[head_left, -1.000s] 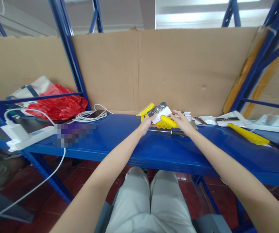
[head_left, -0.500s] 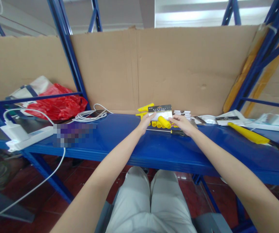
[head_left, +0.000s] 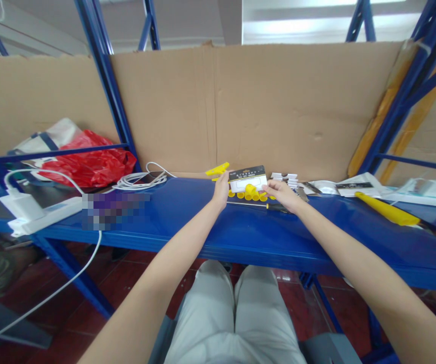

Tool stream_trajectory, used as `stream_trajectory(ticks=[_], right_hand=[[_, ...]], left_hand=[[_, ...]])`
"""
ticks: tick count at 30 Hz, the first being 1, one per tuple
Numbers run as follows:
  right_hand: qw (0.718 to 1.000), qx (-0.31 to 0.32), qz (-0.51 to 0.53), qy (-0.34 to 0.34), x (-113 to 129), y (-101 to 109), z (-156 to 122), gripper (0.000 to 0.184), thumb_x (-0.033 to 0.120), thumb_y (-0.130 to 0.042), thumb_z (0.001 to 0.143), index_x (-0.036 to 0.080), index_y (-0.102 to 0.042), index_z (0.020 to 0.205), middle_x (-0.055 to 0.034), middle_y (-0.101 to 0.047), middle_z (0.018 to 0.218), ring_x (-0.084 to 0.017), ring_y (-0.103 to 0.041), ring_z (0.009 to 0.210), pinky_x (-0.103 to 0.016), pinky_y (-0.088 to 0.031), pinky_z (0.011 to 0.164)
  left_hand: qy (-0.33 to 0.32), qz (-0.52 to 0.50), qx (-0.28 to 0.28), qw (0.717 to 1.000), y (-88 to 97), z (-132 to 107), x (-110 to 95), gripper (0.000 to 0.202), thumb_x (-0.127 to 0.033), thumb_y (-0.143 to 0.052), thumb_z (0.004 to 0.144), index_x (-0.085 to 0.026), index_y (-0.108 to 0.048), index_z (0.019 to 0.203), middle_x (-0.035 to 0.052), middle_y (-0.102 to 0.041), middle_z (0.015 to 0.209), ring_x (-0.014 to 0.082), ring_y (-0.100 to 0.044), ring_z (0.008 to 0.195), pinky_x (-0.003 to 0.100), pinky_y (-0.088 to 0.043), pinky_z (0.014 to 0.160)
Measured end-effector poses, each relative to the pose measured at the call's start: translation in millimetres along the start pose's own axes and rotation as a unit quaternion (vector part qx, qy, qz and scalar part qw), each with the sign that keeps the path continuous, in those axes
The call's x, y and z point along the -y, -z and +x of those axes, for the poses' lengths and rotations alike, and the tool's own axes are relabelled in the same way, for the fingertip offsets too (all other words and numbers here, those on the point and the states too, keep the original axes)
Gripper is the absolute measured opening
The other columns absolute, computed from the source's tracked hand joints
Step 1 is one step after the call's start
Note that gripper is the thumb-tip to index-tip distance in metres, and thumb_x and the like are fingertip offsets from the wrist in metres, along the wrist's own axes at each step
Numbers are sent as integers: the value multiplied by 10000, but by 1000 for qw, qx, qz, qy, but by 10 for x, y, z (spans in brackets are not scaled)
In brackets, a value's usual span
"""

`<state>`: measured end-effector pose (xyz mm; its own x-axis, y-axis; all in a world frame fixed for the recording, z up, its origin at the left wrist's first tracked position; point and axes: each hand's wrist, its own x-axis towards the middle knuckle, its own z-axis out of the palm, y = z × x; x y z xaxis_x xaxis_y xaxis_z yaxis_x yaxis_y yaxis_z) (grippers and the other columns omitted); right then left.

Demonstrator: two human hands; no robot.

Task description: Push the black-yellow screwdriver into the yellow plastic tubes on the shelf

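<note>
My left hand [head_left: 221, 191] is closed round a yellow forked piece [head_left: 218, 169] that sticks out above its fingers; its exact kind is too small to make out. My right hand [head_left: 280, 193] pinches the lower right corner of a black-and-white printed card [head_left: 247, 178], which stands tilted up. Just below the card, several yellow tubes [head_left: 248, 194] lie side by side on the blue shelf. In front of them is a screwdriver [head_left: 274, 206] with a black-and-yellow handle, its shaft pointing left.
White folded cards [head_left: 285, 178] and flat packets [head_left: 357, 185] lie to the right, with a long yellow-handled object [head_left: 388, 208] beyond. At left are a coiled white cable [head_left: 140, 181], a power strip [head_left: 47, 216] and a red plastic bag [head_left: 92, 161]. Cardboard [head_left: 278, 111] walls the back.
My left hand has come away from the card's left edge, moving slightly left with the yellow forked piece. The card has shifted a little left and tilted, still in my right hand.
</note>
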<state>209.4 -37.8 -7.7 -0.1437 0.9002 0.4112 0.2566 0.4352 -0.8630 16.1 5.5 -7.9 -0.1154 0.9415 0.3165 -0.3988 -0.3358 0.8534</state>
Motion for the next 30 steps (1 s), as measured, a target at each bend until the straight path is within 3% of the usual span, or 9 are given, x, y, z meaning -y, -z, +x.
stream_trajectory(ticks=[6,10,14,20,25,30], right_hand=[[1000,7,5,5,-42,5,20,425,594,-771,650,205,-610,705,-21,-704,776,-180,-652,770,-325,-524,759],[1000,6,16,3,-39,18,26,434,593,-782,641,207,-596,707,-25,-711,813,-186,-668,799,-318,-527,753],[1000,-3,30,0,-51,48,38,430,592,-769,668,207,-584,717,-31,-705,803,-195,-678,841,-322,-528,771],[1000,-8,28,-6,-56,44,32,431,578,-786,657,202,-579,701,-20,-690,763,-189,-676,829,-314,-528,767],[999,-5,44,-14,-57,73,31,450,606,-785,638,200,-608,723,-17,-682,756,-168,-661,808,-293,-526,760],[995,-81,59,3,-84,171,78,449,593,-809,585,201,-632,712,-15,-684,811,-148,-632,775,-274,-523,734]], left_hand=[[2,20,-21,1000,-14,-8,1,217,-321,-531,906,-187,-696,947,45,-746,940,184,-708,919,252,-563,712],[49,46,-23,997,2,-27,-51,238,-262,-568,867,-215,-668,1077,26,-726,847,160,-698,709,229,-530,559],[82,68,-29,994,33,-44,-125,324,-200,-601,829,-233,-614,1151,13,-692,812,135,-658,608,218,-502,519],[31,103,-51,993,15,-50,-92,305,-142,-603,828,-220,-585,1123,-27,-604,766,84,-593,556,163,-468,478],[-9,109,-104,989,81,26,-83,261,-142,-610,833,-207,-561,1081,-29,-567,781,64,-568,533,140,-439,451],[3,80,-146,986,181,88,-157,212,-160,-577,867,-218,-530,1065,-42,-546,758,59,-552,501,143,-415,442]])
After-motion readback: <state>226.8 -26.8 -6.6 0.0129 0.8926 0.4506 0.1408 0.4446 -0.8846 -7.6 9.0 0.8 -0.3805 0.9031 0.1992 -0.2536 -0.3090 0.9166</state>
